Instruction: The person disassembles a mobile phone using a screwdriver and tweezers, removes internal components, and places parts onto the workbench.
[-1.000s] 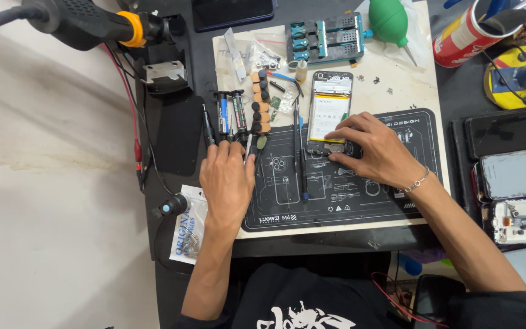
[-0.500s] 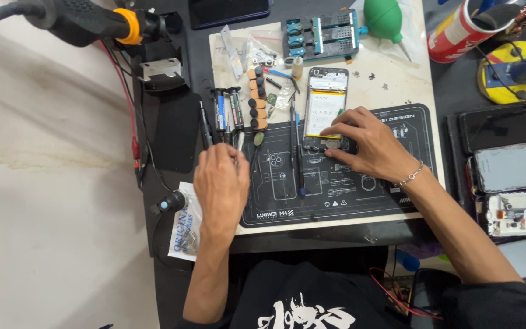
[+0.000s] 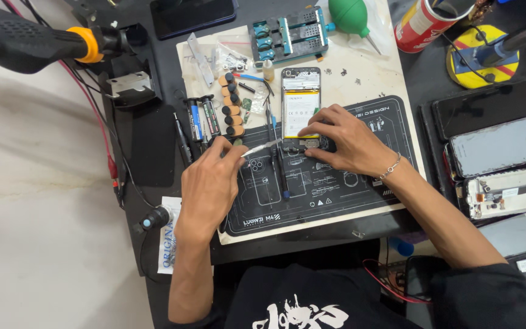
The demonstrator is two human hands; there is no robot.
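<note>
Head view shows the opened phone lying on the dark work mat on the counter, the right hand pressing down on its lower end with fingers bent. The left hand has its grip closed on thin metal tweezers aimed at that end. Bare, the phone looks light, stiff and fragile, so its edges seem the safest hold.

L hand holds tweezers — probably — by opened phone.
</note>
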